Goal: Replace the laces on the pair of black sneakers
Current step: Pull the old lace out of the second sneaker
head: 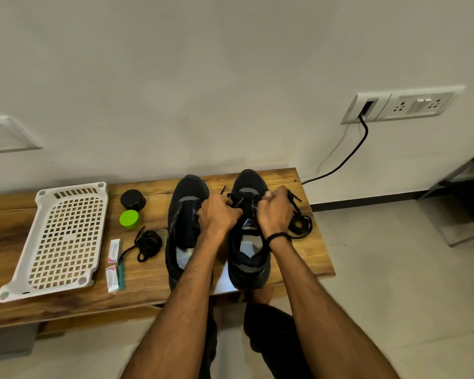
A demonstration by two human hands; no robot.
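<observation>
You are early on: your left hand (219,214) and right hand (275,212) each pinch the lace (300,225) at the far eyelets of the right sneaker (248,269). The left sneaker (186,187) looks unlaced, with a coiled lace (148,244) just beside it.

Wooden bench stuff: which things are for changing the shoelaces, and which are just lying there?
For the job: black sneaker being laced; second black sneaker; black lace, gripped by left hand and right hand; coiled black lace.
Just lying about: white plastic grid tray; round black jar; round green tub; two small white packets.
</observation>
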